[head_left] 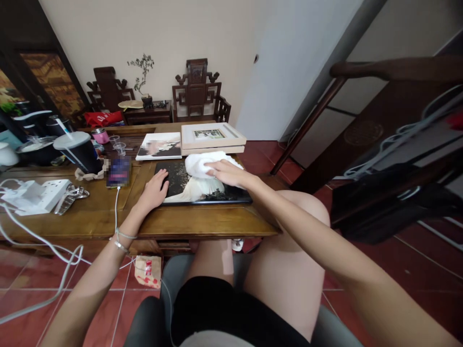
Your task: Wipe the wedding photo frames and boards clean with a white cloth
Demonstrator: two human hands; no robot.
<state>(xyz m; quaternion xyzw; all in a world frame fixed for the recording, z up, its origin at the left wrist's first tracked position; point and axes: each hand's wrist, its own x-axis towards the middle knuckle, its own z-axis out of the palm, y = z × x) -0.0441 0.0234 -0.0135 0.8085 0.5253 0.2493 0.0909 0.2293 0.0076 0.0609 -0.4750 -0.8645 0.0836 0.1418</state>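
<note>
A dark, flat photo panel (pixel 208 189) with a pale dress-like shape in its picture lies on the wooden table near the front edge. My left hand (pixel 156 189) rests on its left side with the fingers stretched out flat. On the panel's upper right part is a bunched white cloth (pixel 198 165), and my right hand (pixel 228 172) grips it from the right, pressing it against the surface. The cloth and hand hide part of the picture.
Behind the panel lie a white photo board (pixel 164 140) and stacked framed pictures (pixel 213 137). Leftward are a blurred phone-like object (pixel 118 172) on a cable, a dark lidded cup (pixel 77 152) with a straw, and a white power strip (pixel 47 195). A wooden chair (pixel 347 111) stands right.
</note>
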